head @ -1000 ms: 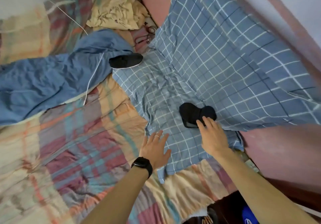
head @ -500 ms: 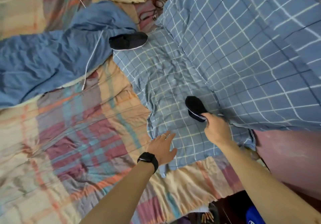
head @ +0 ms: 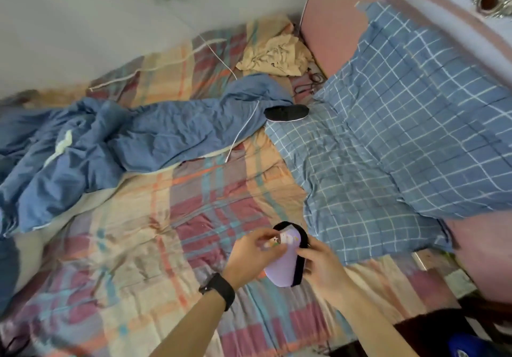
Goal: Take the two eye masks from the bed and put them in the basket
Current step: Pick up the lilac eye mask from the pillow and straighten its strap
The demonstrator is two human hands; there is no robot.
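Lilac eye mask [head: 285, 262] is pinched between your left hand [head: 249, 254] and right hand [head: 322, 266], near; black eye mask [head: 286, 113] lies far on the bed [head: 194, 218]. Basket unseen, so you risk forgetting it or snagging the cable [head: 243, 132].

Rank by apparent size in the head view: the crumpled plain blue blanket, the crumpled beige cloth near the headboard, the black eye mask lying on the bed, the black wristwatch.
1. Crumpled plain blue blanket, clearly largest.
2. Crumpled beige cloth.
3. and 4. Black eye mask on the bed and black wristwatch: they look alike; the watch is much nearer the camera, so no ranking.
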